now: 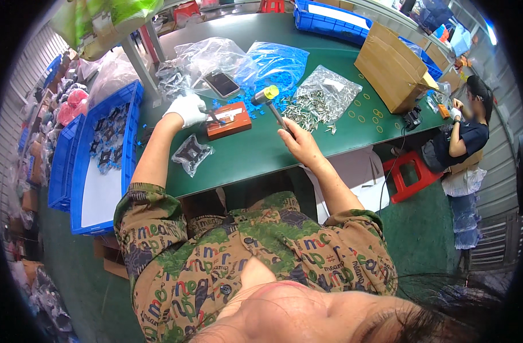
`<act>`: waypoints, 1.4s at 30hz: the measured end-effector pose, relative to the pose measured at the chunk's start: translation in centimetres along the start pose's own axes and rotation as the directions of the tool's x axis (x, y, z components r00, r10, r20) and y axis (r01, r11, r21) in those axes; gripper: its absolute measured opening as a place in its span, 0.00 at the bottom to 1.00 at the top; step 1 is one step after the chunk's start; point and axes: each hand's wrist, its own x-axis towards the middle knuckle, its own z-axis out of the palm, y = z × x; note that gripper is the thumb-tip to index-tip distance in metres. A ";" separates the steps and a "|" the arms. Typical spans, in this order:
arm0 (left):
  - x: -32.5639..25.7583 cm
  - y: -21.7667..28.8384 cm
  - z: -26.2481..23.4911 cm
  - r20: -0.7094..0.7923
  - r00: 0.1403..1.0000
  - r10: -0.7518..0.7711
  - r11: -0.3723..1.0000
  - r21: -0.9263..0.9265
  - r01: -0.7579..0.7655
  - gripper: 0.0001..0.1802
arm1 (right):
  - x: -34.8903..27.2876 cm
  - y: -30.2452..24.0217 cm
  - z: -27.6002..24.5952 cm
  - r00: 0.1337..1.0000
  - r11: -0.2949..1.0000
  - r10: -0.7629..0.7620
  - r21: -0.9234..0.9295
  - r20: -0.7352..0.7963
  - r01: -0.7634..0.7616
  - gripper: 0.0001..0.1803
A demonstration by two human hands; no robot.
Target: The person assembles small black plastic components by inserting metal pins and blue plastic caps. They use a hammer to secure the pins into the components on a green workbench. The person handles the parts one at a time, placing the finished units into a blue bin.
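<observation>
My right hand point(300, 144) is closed round the handle of a small mallet point(277, 113), whose yellow-and-grey head is raised over the bench. In a white glove, my left hand point(187, 110) is at the left end of a red-brown block point(230, 129). Its fingers are bent round something dark at the block's edge, too small to make out. On top of the block lies a pale strip with dark parts beside it. Near the front edge is a black plastic part point(191, 154) in a clear bag.
Behind the block lie a phone point(221, 84), blue pieces in a plastic bag point(277, 62) and loose metal pins point(307, 108). A cardboard box point(390, 68) stands right; a blue crate point(133, 123) of bagged black parts is left. A co-worker point(462, 134) sits far right near a red stool point(410, 176).
</observation>
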 end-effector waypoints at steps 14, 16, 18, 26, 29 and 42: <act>2.4 0.9 9.2 -0.485 0.854 -0.190 0.859 -0.504 -0.095 0.26 | 0.3 -0.2 0.9 1.000 1.000 -0.012 -0.020 0.028 0.013 0.23; 2.2 1.7 9.1 -0.483 0.852 -0.202 0.859 -0.506 -0.083 0.26 | 0.5 -0.5 0.9 1.000 1.000 0.004 -0.017 0.024 -0.003 0.22; 2.1 1.7 9.3 -0.458 0.857 -0.237 0.824 -0.562 -0.072 0.26 | 1.0 -0.6 1.0 0.999 0.999 -0.035 -0.005 0.027 0.035 0.22; 1.8 2.7 8.6 -0.478 0.852 -0.213 0.859 -0.507 -0.069 0.21 | 4.9 -3.3 1.2 0.992 0.994 -0.100 -0.044 0.083 0.104 0.22; 1.8 3.0 8.6 -0.478 0.852 -0.215 0.864 -0.499 -0.062 0.19 | 6.1 -5.9 1.1 0.963 0.956 -0.261 -0.120 0.069 0.268 0.22; 1.6 3.5 8.4 -0.512 0.838 -0.188 0.885 -0.459 -0.082 0.17 | 8.8 -8.6 -0.4 0.970 0.979 -0.191 0.049 -0.148 0.200 0.21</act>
